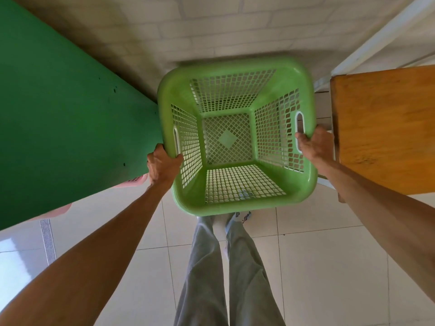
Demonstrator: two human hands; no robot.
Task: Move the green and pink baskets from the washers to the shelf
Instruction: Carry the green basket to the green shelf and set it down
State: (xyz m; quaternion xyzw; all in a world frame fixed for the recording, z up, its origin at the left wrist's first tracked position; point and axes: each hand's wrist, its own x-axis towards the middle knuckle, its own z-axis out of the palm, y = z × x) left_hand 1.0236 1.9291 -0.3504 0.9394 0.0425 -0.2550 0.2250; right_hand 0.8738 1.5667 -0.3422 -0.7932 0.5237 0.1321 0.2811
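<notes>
The green basket (235,198) is a square perforated plastic tub, empty, held in the air in front of me above the floor. My left hand (162,165) grips its left rim at the handle slot. My right hand (315,144) grips its right rim at the other handle slot. A sliver of the pink basket (134,182) shows under the green board's (58,118) edge at the left, mostly hidden.
A big green board fills the left side, touching the basket's left wall. A wooden top (386,128) stands at the right, with a white frame (381,41) behind it. A white brick wall (211,27) is ahead. My legs (226,274) stand on pale floor tiles (317,267).
</notes>
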